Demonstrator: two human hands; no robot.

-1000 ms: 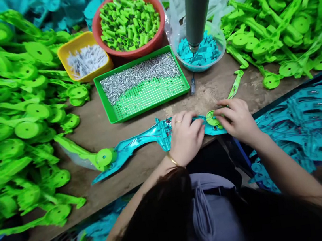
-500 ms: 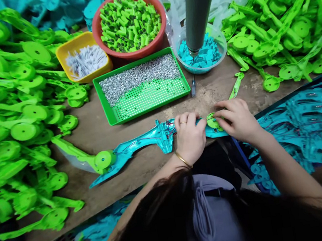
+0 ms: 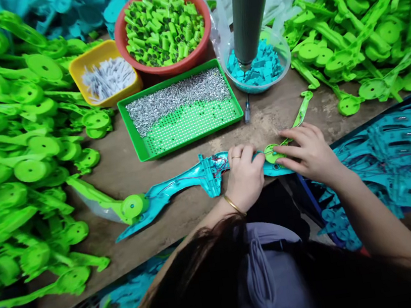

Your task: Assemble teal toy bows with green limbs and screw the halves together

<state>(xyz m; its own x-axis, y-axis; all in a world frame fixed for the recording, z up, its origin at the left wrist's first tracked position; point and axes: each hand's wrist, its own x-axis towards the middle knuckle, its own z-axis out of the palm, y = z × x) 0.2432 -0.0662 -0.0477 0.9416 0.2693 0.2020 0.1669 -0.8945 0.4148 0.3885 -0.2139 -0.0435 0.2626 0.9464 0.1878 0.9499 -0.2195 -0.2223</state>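
A blue toy bow frame (image 3: 178,179) lies across the table with its inner side up and thin red wires inside. My left hand (image 3: 245,171) is closed round its middle, hiding that part. At the right end, a green bow limb (image 3: 301,112) with a round wheel (image 3: 272,154) sits on the frame. My right hand (image 3: 307,152) is over this limb, fingers bent beside the wheel; a thin dark wire runs to its fingertips. Another green limb with a wheel (image 3: 133,206) sits on the frame's left end.
Behind the bow stand a green tray (image 3: 189,146) of screws, a yellow tub (image 3: 77,72) of whitish pieces, a red bowl (image 3: 168,68) of green parts and a clear bowl (image 3: 284,58) under a hanging grey tool (image 3: 252,12). A small screwdriver (image 3: 247,112) lies nearby. Green limbs are heaped both sides.
My right hand has shifted slightly right and its fingers have spread a little from the wheel. My left hand keeps its hold on the bow frame.
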